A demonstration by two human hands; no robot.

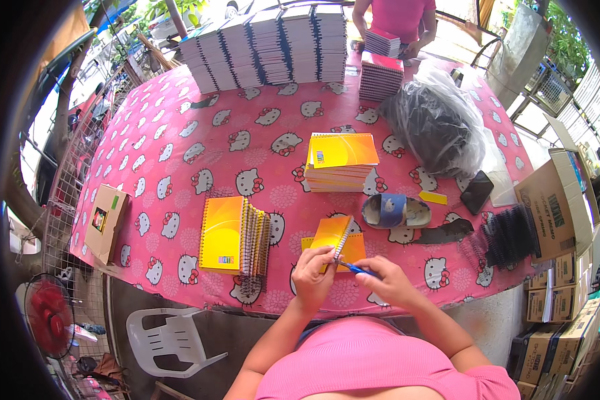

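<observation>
My left hand is closed around the lower end of a small yellow-orange spiral notebook, which is tilted up with its white coil facing right. In my right hand is a small blue-handled tool, probably pliers or cutters. Its tip meets the coil's lower end, close to my left fingers. Beneath them lies another yellow-orange notebook, partly covered. Left of my hands stands a stack of coil-bound notebooks. Farther back rises a pile of yellow notebooks.
A blue slipper, a yellow slip and a dark phone lie to the right. Black coils sit beside an open carton. Tall notebook stacks line the back; a person in pink stands behind the table.
</observation>
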